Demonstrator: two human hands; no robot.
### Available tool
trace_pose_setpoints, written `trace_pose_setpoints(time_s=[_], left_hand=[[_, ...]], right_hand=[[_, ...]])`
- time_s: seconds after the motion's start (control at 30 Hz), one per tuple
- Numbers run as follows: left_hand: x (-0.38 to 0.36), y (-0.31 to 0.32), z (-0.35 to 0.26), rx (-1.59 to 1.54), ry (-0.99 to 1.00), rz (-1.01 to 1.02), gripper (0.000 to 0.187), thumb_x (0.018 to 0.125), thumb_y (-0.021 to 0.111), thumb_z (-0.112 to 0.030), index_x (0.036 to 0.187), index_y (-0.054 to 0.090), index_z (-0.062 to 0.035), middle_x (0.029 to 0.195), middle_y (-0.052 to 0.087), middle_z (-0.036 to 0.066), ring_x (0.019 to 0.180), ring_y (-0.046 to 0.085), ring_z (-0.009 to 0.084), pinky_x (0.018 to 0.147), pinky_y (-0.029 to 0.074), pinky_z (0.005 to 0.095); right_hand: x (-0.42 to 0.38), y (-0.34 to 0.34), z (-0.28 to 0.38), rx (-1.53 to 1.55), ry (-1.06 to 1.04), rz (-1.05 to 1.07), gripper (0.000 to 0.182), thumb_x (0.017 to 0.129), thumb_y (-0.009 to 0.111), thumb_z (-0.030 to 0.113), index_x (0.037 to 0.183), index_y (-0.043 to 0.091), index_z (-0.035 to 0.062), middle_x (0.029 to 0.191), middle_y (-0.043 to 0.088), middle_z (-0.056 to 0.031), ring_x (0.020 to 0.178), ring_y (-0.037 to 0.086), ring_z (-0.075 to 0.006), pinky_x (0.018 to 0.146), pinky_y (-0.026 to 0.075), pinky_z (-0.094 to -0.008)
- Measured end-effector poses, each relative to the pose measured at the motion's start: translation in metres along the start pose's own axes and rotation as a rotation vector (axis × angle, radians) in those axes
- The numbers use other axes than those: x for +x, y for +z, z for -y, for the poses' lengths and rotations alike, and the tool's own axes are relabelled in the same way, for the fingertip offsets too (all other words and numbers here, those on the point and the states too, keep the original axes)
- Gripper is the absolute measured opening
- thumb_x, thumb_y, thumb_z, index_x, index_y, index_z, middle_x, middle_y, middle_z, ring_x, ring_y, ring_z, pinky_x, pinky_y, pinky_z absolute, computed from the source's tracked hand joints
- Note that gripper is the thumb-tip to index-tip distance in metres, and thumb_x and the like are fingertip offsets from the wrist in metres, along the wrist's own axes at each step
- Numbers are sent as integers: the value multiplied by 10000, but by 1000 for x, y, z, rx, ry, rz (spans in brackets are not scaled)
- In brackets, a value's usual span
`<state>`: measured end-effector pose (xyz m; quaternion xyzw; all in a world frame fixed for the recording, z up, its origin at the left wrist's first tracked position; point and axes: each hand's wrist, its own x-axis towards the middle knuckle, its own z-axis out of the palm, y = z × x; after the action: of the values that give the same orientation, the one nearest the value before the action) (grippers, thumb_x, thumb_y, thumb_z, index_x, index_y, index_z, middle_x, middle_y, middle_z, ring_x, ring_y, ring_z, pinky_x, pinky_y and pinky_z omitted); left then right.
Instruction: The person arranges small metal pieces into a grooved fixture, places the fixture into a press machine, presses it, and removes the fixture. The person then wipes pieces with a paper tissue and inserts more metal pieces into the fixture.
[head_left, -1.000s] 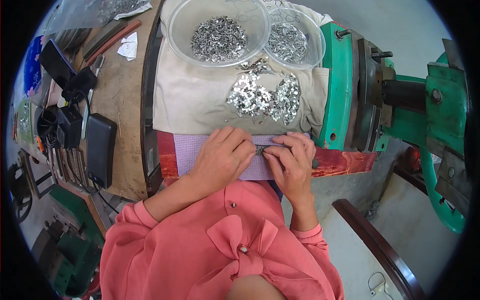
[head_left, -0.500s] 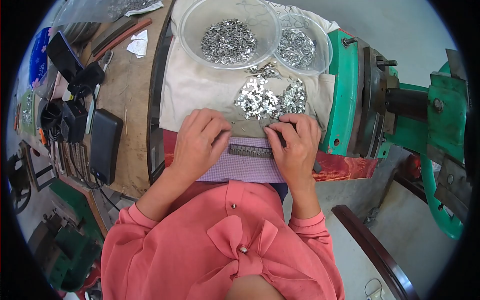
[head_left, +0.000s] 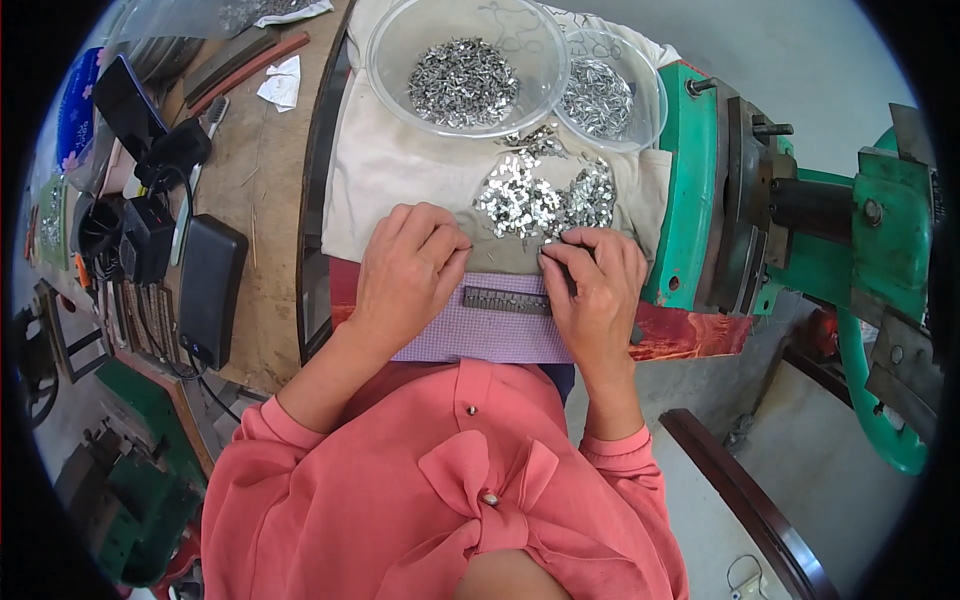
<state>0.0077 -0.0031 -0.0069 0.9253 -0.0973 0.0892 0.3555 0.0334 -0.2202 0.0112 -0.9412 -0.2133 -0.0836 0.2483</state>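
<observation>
My left hand (head_left: 412, 272) is closed in a pinch left of a dark slotted metal strip (head_left: 507, 300); anything between its fingertips is too small to name. The strip lies on a purple checked cloth (head_left: 480, 340). My right hand (head_left: 595, 285) rests over the strip's right end, thumb and index finger pinched together at the near edge of a pile of small shiny metal pieces (head_left: 530, 198). What this pinch holds cannot be made out. The pile lies on a beige cloth (head_left: 365, 165).
Behind the pile stand a large clear tub (head_left: 385, 85) and a smaller one (head_left: 655, 115), both holding small metal parts. A green machine (head_left: 690, 190) is at the right. On the wooden table (head_left: 270, 200) at left are a black case (head_left: 213, 290), a phone (head_left: 128, 105) and cables.
My left hand has shifted slightly up and to the right. My right hand has barely moved, with its fingertips still at the pile's near edge.
</observation>
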Motion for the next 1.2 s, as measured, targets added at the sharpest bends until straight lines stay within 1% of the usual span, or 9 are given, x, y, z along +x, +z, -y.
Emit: trace_pose_setpoints(time_s=[0.3, 0.37, 0.47, 0.67, 0.77, 0.97, 1.07, 1.1, 1.2], left_hand=[[3, 0, 0, 2, -18, 14, 162, 753, 733, -27, 885, 646, -63, 941, 579, 51, 877, 561, 272, 744, 445, 396], [4, -1, 1, -3, -7, 22, 159, 760, 731, -31, 895, 655, -70, 941, 577, 49, 875, 560, 270, 747, 447, 395], [6, -4, 2, -11, 7, 56, 154, 774, 726, -39, 912, 672, -82, 938, 573, 45, 871, 559, 267, 754, 450, 393], [13, -8, 5, -7, 27, 123, 128, 786, 726, -51, 893, 663, -80, 926, 564, 52, 865, 557, 267, 751, 459, 392], [14, -8, 5, 1, 23, 129, 137, 782, 733, -43, 886, 648, -63, 924, 569, 68, 867, 561, 283, 745, 464, 395], [10, -6, 3, 25, 19, 86, 159, 772, 739, -38, 873, 617, -47, 913, 563, 80, 852, 561, 296, 732, 465, 405], [4, -10, -3, -17, 36, 61, 161, 774, 733, -47, 872, 605, -50, 907, 557, 85, 834, 560, 296, 725, 466, 411], [1, -11, -6, -55, 41, 57, 162, 774, 731, -47, 876, 605, -49, 912, 563, 90, 837, 565, 299, 722, 467, 411], [-6, -9, -22, -143, 70, 90, 168, 748, 746, -8, 858, 625, -46, 915, 598, 101, 831, 580, 302, 698, 466, 402]], right_hand=[[-2, -4, -8, -23, -35, -13, 135, 793, 757, 62, 905, 685, 80, 996, 632, -40, 998, 581, -264, 935, 392, -428], [-10, -11, -8, 46, -26, -21, 147, 788, 758, 63, 904, 671, 85, 986, 637, -38, 999, 585, -265, 942, 389, -426], [-23, -23, -4, 104, -25, 29, 142, 775, 765, 66, 887, 681, 90, 985, 640, -31, 1009, 590, -258, 958, 383, -424], [-45, -23, -7, 58, -6, 60, 159, 753, 794, 94, 891, 718, 112, 1009, 636, -16, 1054, 575, -249, 971, 378, -436], [-41, -25, -4, 82, 10, 54, 184, 738, 809, 92, 905, 730, 104, 989, 638, -22, 1039, 584, -253, 950, 392, -428], [-15, -7, -9, 151, 34, -50, 164, 772, 792, 61, 923, 733, 81, 959, 646, -51, 905, 596, -275, 769, 469, -387], [-4, -2, -7, 126, -21, -33, 171, 756, 793, 11, 911, 736, 55, 948, 659, -68, 885, 610, -269, 758, 491, -373], [-4, 3, -10, 106, -46, -25, 144, 778, 784, 73, 907, 724, 85, 972, 635, -41, 891, 593, -268, 764, 463, -392], [-2, 1, -11, 87, -80, 21, 159, 775, 783, 82, 922, 725, 91, 985, 635, -34, 895, 595, -260, 750, 457, -389]])
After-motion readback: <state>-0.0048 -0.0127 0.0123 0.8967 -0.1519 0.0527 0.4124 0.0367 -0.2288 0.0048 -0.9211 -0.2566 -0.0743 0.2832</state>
